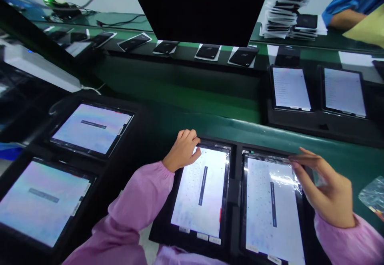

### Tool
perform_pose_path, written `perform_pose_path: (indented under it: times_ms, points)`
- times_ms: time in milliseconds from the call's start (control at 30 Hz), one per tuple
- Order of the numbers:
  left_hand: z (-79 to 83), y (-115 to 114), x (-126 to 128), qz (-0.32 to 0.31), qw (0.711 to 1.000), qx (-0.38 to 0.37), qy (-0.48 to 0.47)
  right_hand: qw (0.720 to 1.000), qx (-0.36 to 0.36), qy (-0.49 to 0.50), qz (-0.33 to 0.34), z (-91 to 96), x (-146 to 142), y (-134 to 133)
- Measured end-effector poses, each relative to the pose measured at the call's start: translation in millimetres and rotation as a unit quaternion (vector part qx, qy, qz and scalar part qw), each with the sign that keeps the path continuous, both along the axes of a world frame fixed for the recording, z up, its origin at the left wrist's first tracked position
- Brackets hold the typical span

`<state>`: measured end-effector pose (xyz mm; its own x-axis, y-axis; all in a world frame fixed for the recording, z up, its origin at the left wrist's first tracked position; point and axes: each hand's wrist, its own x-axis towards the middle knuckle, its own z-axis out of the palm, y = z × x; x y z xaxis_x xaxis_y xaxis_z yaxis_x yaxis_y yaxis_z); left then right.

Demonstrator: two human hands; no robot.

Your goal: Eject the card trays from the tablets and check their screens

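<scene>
Two lit tablets lie side by side in a black tray [235, 193] in front of me. My left hand [183, 149] curls its fingers over the upper left corner of the left tablet [196, 201], its thumb by the screen. At the top right corner of the right tablet [261, 209], my right hand [327, 187] has thumb and forefinger pinched together, the other fingers stretched out. Shiny clear film [283, 178] shows by that pinch and catches the light. Both screens carry a dark message bar and have small white labels at the lower edge.
Two more lit tablets, an upper one [93, 129] and a lower one [45, 201], lie in black trays at left. Two others [291, 87] rest at the right back. Dark devices [208, 51] line the shelf beneath a black panel [201, 9]. A person's blue sleeve [348, 1] shows beyond.
</scene>
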<state>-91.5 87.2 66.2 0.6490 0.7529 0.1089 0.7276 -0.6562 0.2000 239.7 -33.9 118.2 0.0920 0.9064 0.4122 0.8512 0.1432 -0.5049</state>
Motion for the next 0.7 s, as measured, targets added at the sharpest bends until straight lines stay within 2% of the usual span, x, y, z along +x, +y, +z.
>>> perform_pose_path:
  times_ms: [67, 133, 233, 333, 433, 567, 700]
  points:
    - [17.7, 0, -5, -0.015, 0.999, -0.025, -0.032, 0.999, -0.003, 0.021, 0.046, 29.8, -19, 13]
    - [46.9, -4, -16, -0.047, 0.989, -0.097, -0.104, 0.994, 0.008, 0.052, 0.096, 58.4, -40, 21]
    - [97.8, -17, -33, -0.159, 0.936, -0.227, -0.218, 0.981, 0.013, 0.08, 0.174, 92.5, -68, 22]
    - [133.1, -31, -40, -0.268, 0.894, -0.266, -0.242, 0.969, -0.005, 0.077, 0.234, 111.4, -87, 14]
    - [144.3, -37, -37, -0.299, 0.89, -0.255, -0.23, 0.969, -0.02, 0.069, 0.235, 118.0, -99, 1]
    - [143.1, -37, -31, -0.304, 0.895, -0.241, -0.222, 0.974, -0.025, 0.04, 0.222, 118.7, -112, -12]
    - [144.2, -36, -30, -0.314, 0.896, -0.234, -0.21, 0.981, -0.023, -0.014, 0.19, 118.3, -127, -13]
